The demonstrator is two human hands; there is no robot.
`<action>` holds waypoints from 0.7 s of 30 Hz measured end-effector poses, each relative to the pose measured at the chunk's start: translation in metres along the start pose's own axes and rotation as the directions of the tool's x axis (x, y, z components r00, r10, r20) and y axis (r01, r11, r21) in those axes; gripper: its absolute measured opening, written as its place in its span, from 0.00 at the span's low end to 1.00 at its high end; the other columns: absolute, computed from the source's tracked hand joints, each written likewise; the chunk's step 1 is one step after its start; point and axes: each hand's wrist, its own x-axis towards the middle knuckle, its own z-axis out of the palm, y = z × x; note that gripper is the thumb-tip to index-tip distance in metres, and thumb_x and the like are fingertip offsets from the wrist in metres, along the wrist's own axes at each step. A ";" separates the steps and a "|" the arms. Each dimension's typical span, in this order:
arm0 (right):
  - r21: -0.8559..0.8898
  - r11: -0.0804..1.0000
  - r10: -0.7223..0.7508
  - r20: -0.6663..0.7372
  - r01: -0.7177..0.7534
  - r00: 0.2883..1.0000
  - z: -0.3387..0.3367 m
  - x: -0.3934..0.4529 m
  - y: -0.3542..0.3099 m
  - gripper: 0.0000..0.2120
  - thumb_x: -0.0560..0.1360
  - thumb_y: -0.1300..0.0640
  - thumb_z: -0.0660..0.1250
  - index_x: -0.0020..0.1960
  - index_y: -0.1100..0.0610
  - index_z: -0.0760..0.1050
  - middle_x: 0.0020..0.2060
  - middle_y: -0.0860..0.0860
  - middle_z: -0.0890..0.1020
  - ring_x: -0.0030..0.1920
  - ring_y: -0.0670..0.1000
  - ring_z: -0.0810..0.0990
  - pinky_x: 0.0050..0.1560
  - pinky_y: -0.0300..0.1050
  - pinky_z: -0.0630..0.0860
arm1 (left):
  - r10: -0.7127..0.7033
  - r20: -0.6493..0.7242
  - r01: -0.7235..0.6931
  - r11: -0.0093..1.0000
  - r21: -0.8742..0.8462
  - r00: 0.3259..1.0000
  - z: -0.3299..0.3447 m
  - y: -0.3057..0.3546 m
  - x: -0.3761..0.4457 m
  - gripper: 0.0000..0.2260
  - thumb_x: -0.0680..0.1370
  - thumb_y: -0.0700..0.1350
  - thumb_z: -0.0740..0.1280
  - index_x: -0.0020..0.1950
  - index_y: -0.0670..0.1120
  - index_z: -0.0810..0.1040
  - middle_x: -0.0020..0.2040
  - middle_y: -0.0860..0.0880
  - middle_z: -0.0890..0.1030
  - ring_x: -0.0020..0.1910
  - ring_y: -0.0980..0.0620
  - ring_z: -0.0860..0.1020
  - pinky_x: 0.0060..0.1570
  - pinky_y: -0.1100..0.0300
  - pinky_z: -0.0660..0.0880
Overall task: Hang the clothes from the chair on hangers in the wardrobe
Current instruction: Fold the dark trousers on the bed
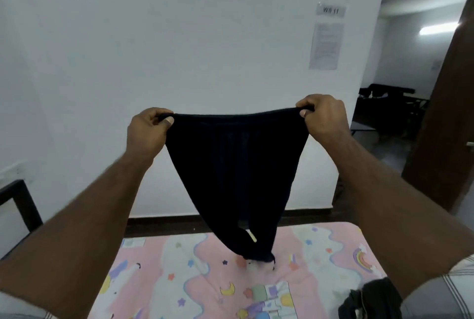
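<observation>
L hand [147, 130] & R hand [324, 116] grip dark trousers [237, 165] — stretched above bed [205, 280].

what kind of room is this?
Probably a bedroom, maybe a hostel: a bed with a pink cartoon sheet, notices taped to a bare white wall, and an open door onto another room. Both hands hold up dark trousers.

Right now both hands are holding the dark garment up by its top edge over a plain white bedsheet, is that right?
Not quite. The head view shows both the left hand and right hand gripping the dark garment, but the bedsheet is pink with cartoon prints, not plain white.
</observation>
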 end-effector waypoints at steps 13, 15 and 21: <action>0.026 0.999 -0.039 -0.014 0.039 0.999 -0.017 0.010 -0.034 0.10 0.76 0.63 0.69 0.55 0.55 0.84 0.53 0.50 0.85 0.53 0.48 0.81 0.54 0.35 0.71 | 0.057 -0.089 -0.044 0.989 0.142 0.994 -0.027 0.025 0.023 0.05 0.77 0.43 0.70 0.49 0.53 0.84 0.47 0.55 0.84 0.50 0.54 0.82 0.56 0.56 0.78; 0.017 1.000 -0.026 0.000 0.026 1.000 -0.014 0.008 -0.035 0.10 0.76 0.64 0.69 0.55 0.54 0.84 0.53 0.49 0.85 0.52 0.47 0.80 0.53 0.35 0.70 | 0.000 -0.031 0.004 0.989 0.151 1.000 -0.028 0.020 0.022 0.05 0.77 0.43 0.70 0.48 0.53 0.84 0.47 0.54 0.84 0.50 0.53 0.82 0.55 0.56 0.78; 0.041 0.999 0.005 0.045 -0.007 0.999 0.007 -0.007 -0.032 0.10 0.76 0.63 0.69 0.54 0.53 0.84 0.52 0.48 0.85 0.48 0.44 0.77 0.51 0.36 0.70 | -0.080 -0.010 0.081 0.988 0.133 0.997 -0.034 -0.006 0.016 0.06 0.77 0.42 0.70 0.46 0.53 0.83 0.46 0.55 0.84 0.50 0.53 0.82 0.53 0.58 0.77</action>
